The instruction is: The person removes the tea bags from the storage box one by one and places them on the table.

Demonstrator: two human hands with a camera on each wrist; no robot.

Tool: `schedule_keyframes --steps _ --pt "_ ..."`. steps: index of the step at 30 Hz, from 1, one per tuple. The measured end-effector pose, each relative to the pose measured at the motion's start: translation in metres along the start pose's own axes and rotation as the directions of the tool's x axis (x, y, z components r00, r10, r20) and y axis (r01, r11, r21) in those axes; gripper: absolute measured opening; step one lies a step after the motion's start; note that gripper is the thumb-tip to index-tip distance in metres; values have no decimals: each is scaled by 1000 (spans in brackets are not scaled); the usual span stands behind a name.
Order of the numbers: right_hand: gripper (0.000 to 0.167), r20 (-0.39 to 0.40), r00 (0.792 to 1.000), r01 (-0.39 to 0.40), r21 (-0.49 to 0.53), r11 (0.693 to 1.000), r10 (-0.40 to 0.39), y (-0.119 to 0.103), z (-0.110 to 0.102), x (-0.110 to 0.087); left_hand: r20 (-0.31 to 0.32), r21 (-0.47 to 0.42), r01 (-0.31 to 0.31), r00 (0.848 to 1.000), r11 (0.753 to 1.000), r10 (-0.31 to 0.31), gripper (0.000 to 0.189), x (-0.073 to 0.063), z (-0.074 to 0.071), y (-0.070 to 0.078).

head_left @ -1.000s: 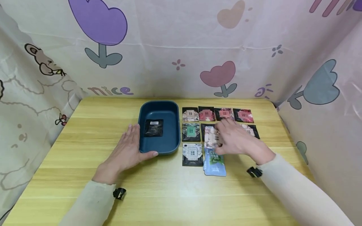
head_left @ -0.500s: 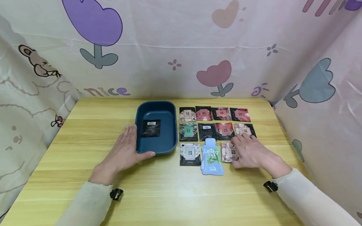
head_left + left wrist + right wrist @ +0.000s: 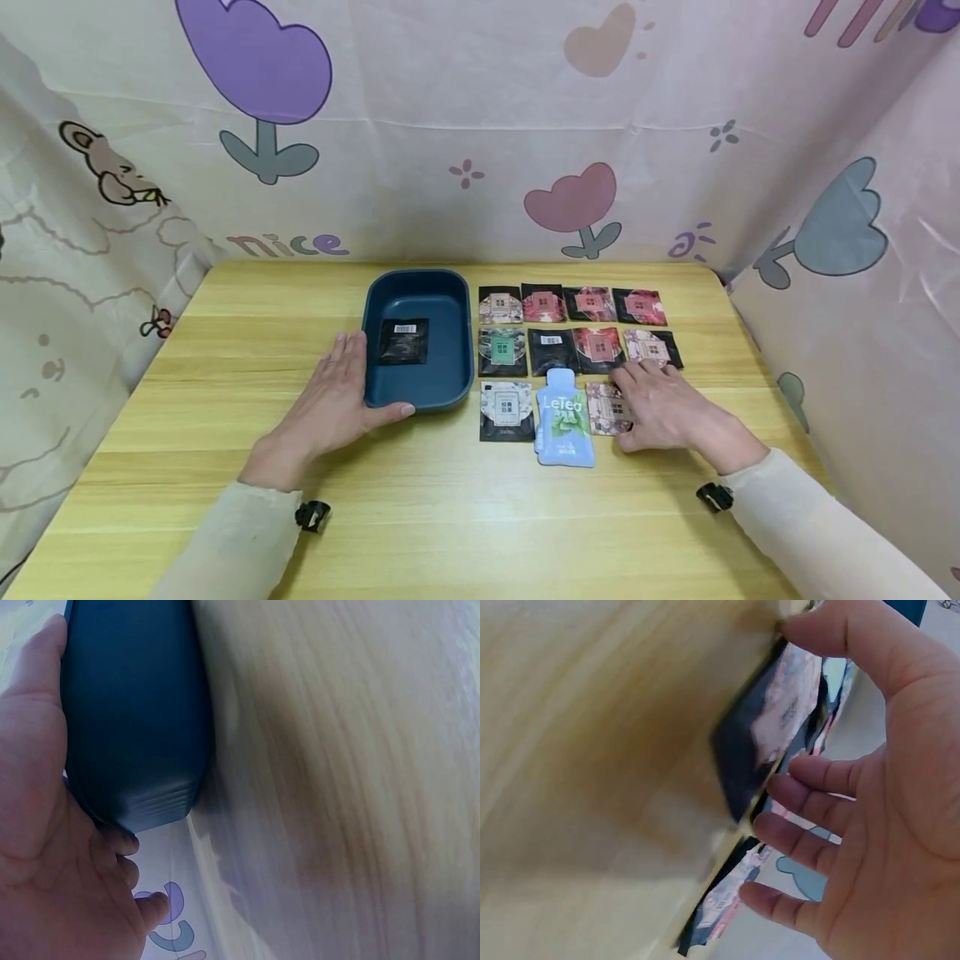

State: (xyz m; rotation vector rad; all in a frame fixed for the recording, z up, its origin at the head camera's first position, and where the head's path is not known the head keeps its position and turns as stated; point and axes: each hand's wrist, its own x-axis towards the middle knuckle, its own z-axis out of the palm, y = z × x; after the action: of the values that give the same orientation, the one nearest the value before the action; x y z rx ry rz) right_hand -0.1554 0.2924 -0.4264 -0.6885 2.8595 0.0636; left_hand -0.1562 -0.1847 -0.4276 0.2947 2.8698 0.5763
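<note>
My left hand [image 3: 324, 410] rests against a dark blue tray [image 3: 446, 321], fingers straight along its left wall and thumb at its near corner. In the left wrist view the tray's outer side [image 3: 139, 712] is beside the palm. One black sachet [image 3: 403, 342] lies in the tray, barcode side up. My right hand [image 3: 663, 412] is over a pale floral tea sachet [image 3: 604, 408] on the table, covering its right part. In the right wrist view the thumb is at one corner of this sachet [image 3: 787, 709], and the loosely bent, spread fingers are along another edge.
Several tea sachets lie in rows right of the tray, among them a green-label one [image 3: 502, 352], a white one [image 3: 507, 411] and a barcode-up one [image 3: 552, 352]. A light blue LeTea pouch [image 3: 566, 429] lies left of the floral sachet. Patterned cloth [image 3: 465, 125] surrounds the wooden table [image 3: 480, 525].
My right hand has carried the floral sachet right and nearer, from above the pouch to the table beside it. Over the last half second it has stayed there. The left hand has not moved.
</note>
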Motion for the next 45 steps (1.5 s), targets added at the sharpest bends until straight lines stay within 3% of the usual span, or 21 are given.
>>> schedule_keyframes --steps 3,7,11,14,19,25,30,37,45 --pt "94 2 1000 12 -10 1000 -12 -4 -11 5 0 0 1 1000 1000 -1 146 0 1 0" --pt "92 -68 995 71 2 997 -71 -20 -41 27 -9 4 2 1000 1000 -2 145 1 3 0" --pt "78 -183 970 166 27 986 -159 -50 -74 69 -17 8 1 1000 1000 -1 146 1 4 1" --pt "67 -199 960 212 53 976 -197 -78 -91 107 -15 9 3 1000 1000 -3 149 1 5 1" --pt "67 -89 971 224 42 974 -220 -128 -102 168 -9 16 -1 1000 1000 1 146 2 4 0" --pt "85 96 963 255 -33 966 -251 -173 -89 219 -3 19 -8 1000 1000 8 141 3 3 2" --pt "95 163 967 202 -12 979 -198 -188 -69 239 7 19 -20 1000 1000 20 144 3 5 4" --pt "107 124 975 191 -23 981 -187 -203 -57 253 7 26 -19 1000 999 19 144 1 3 3" --pt "99 102 975 199 -17 980 -196 -214 -55 255 11 28 -14 1000 1000 14 143 -2 -1 1"
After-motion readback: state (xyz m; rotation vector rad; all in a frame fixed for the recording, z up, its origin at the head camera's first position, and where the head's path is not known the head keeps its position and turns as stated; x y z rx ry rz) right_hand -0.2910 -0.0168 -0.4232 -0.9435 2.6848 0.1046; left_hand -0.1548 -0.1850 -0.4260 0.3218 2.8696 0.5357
